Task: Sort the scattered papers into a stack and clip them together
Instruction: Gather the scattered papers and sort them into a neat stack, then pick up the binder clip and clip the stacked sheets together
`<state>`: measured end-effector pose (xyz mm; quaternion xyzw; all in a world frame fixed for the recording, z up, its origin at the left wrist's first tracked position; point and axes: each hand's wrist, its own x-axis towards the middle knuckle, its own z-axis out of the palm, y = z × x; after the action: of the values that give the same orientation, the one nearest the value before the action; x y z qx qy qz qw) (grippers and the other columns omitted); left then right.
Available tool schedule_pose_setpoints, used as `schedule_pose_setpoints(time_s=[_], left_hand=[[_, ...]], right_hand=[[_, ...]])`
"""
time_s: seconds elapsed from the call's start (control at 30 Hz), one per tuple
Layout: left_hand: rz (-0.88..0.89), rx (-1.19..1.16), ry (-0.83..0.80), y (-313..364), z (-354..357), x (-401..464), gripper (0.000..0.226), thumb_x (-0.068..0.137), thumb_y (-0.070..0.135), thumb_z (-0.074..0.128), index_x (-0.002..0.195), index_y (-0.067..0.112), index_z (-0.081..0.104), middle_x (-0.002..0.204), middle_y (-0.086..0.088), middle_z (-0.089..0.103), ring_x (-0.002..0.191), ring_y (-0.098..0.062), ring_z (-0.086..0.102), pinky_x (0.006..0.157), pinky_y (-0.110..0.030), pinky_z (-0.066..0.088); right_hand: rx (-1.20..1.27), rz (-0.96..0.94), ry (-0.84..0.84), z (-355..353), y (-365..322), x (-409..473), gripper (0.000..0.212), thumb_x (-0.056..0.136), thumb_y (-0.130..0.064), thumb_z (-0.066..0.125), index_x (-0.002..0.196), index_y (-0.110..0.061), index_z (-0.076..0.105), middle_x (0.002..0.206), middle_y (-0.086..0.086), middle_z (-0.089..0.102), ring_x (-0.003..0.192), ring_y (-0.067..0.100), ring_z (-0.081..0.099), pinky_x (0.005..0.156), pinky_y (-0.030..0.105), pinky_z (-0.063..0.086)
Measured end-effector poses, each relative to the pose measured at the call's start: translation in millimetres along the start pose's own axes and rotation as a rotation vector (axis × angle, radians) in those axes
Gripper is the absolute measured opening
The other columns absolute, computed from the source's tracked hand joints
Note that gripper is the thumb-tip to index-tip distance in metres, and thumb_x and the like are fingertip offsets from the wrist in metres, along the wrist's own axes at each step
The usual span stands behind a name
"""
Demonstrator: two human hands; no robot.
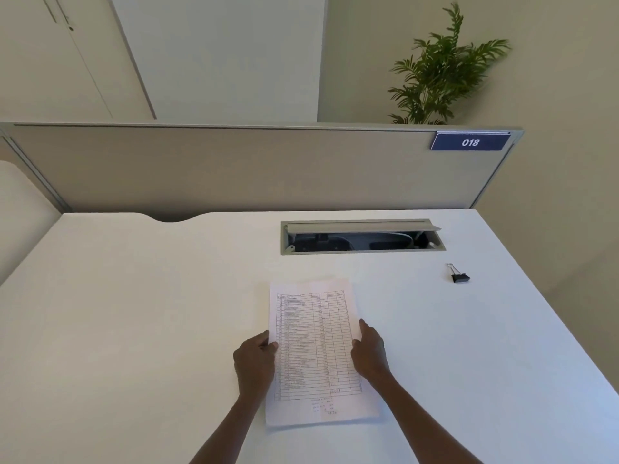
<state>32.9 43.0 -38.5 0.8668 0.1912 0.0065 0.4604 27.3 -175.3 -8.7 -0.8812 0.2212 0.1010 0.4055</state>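
A stack of white papers [315,349] with a printed table on the top sheet lies on the white desk [134,313], just ahead of me. My left hand [255,363] grips the stack's left edge, thumb on top. My right hand [370,354] holds the right edge, fingers along the side. The sheets look roughly aligned, with slight offsets at the far and near edges. A black binder clip [459,276] rests on the desk far to the right of the stack, apart from both hands.
An open cable tray [363,236] is cut into the desk behind the papers. A beige partition [234,169] with a blue "018" plate [470,142] closes off the far edge. A potted plant [442,68] stands behind it. The desk's right edge runs diagonally.
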Motion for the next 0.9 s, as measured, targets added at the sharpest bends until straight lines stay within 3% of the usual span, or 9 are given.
schedule_pose_setpoints(time_s=[0.03,0.07,0.27,0.33,0.4,0.47,0.53,0.63,0.9], left_hand=[[-0.014,0.003,0.002,0.2,0.2,0.3,0.023,0.083,0.006,0.072,0.081,-0.008,0.054,0.067,0.007,0.061,0.065,-0.016,0.049,0.059,-0.018,0.032],[-0.011,-0.002,0.008,1.6,-0.5,-0.4,0.007,0.083,0.006,0.072,0.080,0.012,0.073,0.070,0.003,0.065,0.068,-0.018,0.053,0.062,-0.019,0.034],[-0.020,0.054,0.007,6.6,-3.0,-4.2,0.034,0.086,0.008,0.072,0.119,0.004,0.069,0.107,-0.012,0.074,0.105,-0.027,0.067,0.092,-0.026,0.041],[-0.019,0.050,0.013,7.3,-4.0,-2.9,0.024,0.084,0.007,0.073,0.108,0.005,0.075,0.099,-0.012,0.075,0.097,-0.028,0.068,0.086,-0.025,0.043],[-0.024,0.092,0.004,4.8,-3.6,-2.5,0.008,0.082,0.007,0.073,0.074,0.005,0.071,0.076,-0.011,0.072,0.075,-0.024,0.063,0.066,-0.022,0.041],[-0.019,0.138,0.028,5.0,-3.7,-2.8,0.026,0.079,0.009,0.074,0.063,0.003,0.055,0.064,-0.007,0.062,0.065,-0.019,0.054,0.056,-0.020,0.035],[-0.023,0.171,0.034,6.6,-3.6,-5.0,0.011,0.080,0.014,0.074,0.083,0.006,0.068,0.083,-0.007,0.067,0.084,-0.025,0.062,0.067,-0.028,0.044],[-0.012,0.208,0.083,20.3,2.6,-13.1,0.050,0.087,0.024,0.068,0.130,0.002,0.057,0.120,-0.014,0.063,0.117,-0.032,0.057,0.096,-0.041,0.046],[0.325,0.233,-0.052,66.6,66.3,-27.3,0.055,0.097,0.026,0.056,0.143,0.000,0.043,0.145,-0.018,0.050,0.138,-0.031,0.042,0.114,-0.039,0.035]], right_hand=[[-0.023,-0.010,-0.003,-0.4,1.2,2.6,0.048,0.096,0.003,0.042,0.143,0.001,0.036,0.135,0.021,0.047,0.129,0.032,0.043,0.102,0.031,0.037],[-0.035,-0.011,-0.005,-0.6,2.0,4.8,0.042,0.095,0.004,0.042,0.137,0.001,0.042,0.127,0.021,0.049,0.124,0.032,0.046,0.096,0.029,0.039],[-0.046,-0.014,0.017,3.6,10.4,15.2,0.018,0.089,0.002,0.048,0.107,0.004,0.054,0.103,0.013,0.049,0.108,0.032,0.054,0.080,0.025,0.040],[-0.041,-0.014,0.021,5.9,13.9,17.3,0.024,0.088,0.001,0.049,0.111,0.008,0.053,0.107,0.018,0.051,0.108,0.033,0.053,0.084,0.030,0.045],[-0.018,-0.010,0.030,7.4,17.2,18.8,0.021,0.086,0.002,0.049,0.106,0.008,0.052,0.109,0.019,0.051,0.108,0.033,0.053,0.082,0.030,0.044],[-0.027,-0.022,0.043,6.9,18.7,20.3,0.015,0.085,0.002,0.051,0.099,0.007,0.052,0.107,0.018,0.049,0.107,0.035,0.053,0.084,0.031,0.046],[-0.007,-0.034,0.054,3.4,21.1,21.7,0.021,0.086,-0.003,0.055,0.106,0.004,0.057,0.110,0.017,0.050,0.108,0.033,0.055,0.087,0.027,0.044],[0.046,-0.043,0.109,-8.1,26.8,23.3,0.043,0.089,-0.010,0.062,0.129,0.001,0.055,0.118,0.016,0.056,0.103,0.024,0.060,0.082,0.017,0.036],[0.038,-0.082,0.285,-59.6,66.9,34.4,0.031,0.088,-0.004,0.062,0.119,0.000,0.064,0.104,0.015,0.062,0.092,0.027,0.064,0.083,0.027,0.045]])
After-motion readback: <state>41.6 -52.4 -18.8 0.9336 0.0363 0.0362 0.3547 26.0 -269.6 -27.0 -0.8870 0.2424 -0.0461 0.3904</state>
